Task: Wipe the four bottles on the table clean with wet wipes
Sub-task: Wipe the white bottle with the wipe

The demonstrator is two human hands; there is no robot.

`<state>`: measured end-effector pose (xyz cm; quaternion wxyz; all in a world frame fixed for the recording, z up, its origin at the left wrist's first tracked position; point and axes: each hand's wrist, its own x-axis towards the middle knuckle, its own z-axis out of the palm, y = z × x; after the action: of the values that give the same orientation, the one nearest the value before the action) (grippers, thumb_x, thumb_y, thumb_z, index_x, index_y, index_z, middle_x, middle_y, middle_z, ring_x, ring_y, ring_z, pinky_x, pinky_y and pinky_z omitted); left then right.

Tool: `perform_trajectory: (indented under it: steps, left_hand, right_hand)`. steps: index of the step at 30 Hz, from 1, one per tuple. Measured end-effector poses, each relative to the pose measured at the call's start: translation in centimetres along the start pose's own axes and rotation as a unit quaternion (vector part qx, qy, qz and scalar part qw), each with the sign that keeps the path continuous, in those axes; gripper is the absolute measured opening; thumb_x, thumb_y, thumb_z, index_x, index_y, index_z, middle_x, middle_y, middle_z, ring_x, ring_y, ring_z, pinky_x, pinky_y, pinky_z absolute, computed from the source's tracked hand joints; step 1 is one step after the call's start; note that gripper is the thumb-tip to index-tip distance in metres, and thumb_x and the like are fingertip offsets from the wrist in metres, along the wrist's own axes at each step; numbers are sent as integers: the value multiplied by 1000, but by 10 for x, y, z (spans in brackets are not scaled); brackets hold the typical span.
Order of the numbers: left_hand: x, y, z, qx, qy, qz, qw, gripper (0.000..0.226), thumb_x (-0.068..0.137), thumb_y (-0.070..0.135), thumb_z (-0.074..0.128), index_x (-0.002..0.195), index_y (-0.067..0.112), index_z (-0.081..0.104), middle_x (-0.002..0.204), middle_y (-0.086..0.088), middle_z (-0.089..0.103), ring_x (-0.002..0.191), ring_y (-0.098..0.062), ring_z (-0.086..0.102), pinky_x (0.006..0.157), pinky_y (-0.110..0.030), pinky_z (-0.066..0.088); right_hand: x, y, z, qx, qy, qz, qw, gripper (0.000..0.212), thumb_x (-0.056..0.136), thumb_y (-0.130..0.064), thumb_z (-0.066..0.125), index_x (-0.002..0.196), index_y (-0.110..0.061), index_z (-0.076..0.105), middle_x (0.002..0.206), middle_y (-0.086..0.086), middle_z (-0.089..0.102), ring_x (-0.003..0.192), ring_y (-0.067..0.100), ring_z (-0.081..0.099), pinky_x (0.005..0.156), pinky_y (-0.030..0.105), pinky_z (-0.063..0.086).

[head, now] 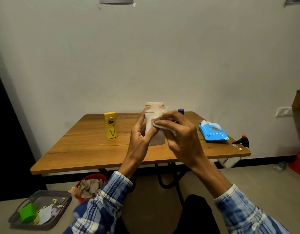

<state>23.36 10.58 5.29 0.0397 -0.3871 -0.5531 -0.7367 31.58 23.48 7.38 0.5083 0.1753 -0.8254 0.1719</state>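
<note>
I hold a white bottle (154, 125) upright above the middle of the wooden tabletop (88, 146). My left hand (140, 137) is closed around its lower body, thumb across the front. My right hand (181, 134) is curled shut on a crumpled wet wipe (160, 115), pressing it against the bottle's right shoulder, just under the cap. To the left, a yellow bottle (111, 125) stands on the tabletop, well apart. A dark blue cap (181, 111) peeks out behind my right hand. Further right lies a blue wipes packet (213, 131), and near the right edge a black spray head (242, 141). On the floor sit a red bowl (91, 185) of used wipes and a grey tray (41, 208).
</note>
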Motion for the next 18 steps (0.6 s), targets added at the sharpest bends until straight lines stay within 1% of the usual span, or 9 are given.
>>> perform_trajectory:
  steps: [2, 4, 8, 9, 11, 13, 15, 17, 18]
  left_hand:
    - [-2, -3, 4, 34, -14, 8, 999, 66, 94, 25, 61, 154, 31, 35, 126, -2, 68, 110, -22, 68, 82, -40, 62]
    - [-2, -3, 9, 58, -22, 21, 998, 67, 97, 20, 55, 157, 34, 28, 136, 5, 58, 114, -13, 64, 83, -34, 60]
    - [0, -3, 10, 29, -39, 18, 999, 68, 98, 20, 44, 160, 30, 17, 149, -3, 49, 127, -20, 58, 96, -37, 57]
    - [-1, -3, 8, 29, -49, 12, 998, 68, 98, 22, 41, 160, 34, 16, 147, -2, 51, 124, -21, 60, 95, -41, 58]
    - [-1, -5, 8, 42, -72, -8, 996, 67, 96, 28, 37, 157, 45, 18, 133, 3, 58, 107, -28, 62, 86, -46, 57]
    - [-1, -9, 12, 35, -83, -25, 996, 63, 96, 32, 35, 154, 52, 20, 125, 8, 61, 97, -25, 59, 81, -43, 54]
    - [-1, -9, 15, -34, -73, -49, 996, 60, 98, 32, 34, 155, 46, 26, 129, 12, 63, 104, -22, 60, 84, -38, 53]
    - [1, -6, 14, -138, -35, -94, 985, 56, 100, 31, 35, 156, 23, 34, 126, -2, 68, 107, -21, 62, 83, -30, 56]
    - [2, -4, 12, -188, -20, -113, 975, 54, 102, 31, 33, 154, 17, 37, 124, -8, 69, 106, -20, 63, 82, -28, 56]
  right_hand:
    - [12, 3, -6, 15, 38, 13, 999, 29, 85, 6, 68, 113, -3, 73, 116, 12, 61, 107, 21, 61, 84, 29, 58]
    - [21, 0, -7, 13, 56, 28, 998, 32, 84, 5, 69, 116, -3, 71, 118, 12, 60, 109, 21, 59, 85, 30, 58]
    - [13, -8, 2, -16, -19, -22, 999, 32, 85, 0, 70, 117, -4, 70, 120, 13, 58, 109, 20, 58, 88, 23, 55]
    - [12, -6, 0, -8, -24, -24, 999, 30, 86, -1, 69, 116, -4, 70, 119, 13, 57, 108, 19, 58, 88, 22, 56]
    - [18, -1, -7, 13, 20, 5, 1000, 28, 88, -3, 65, 115, -2, 71, 116, 13, 57, 105, 19, 59, 86, 20, 56]
    - [28, 1, -10, 26, 64, 42, 997, 30, 88, 2, 65, 117, -3, 71, 114, 13, 57, 104, 19, 58, 86, 18, 54]
    - [32, -3, -6, 20, 45, 46, 998, 33, 87, 3, 66, 119, -4, 70, 116, 13, 54, 105, 19, 57, 88, 21, 55]
    - [23, -5, 2, 14, -3, 26, 1000, 35, 87, -2, 66, 122, -4, 68, 118, 13, 52, 108, 21, 57, 89, 26, 57]
    - [15, -4, 5, 19, -19, 22, 999, 36, 88, -3, 65, 124, -5, 67, 119, 12, 51, 108, 21, 57, 89, 28, 58]
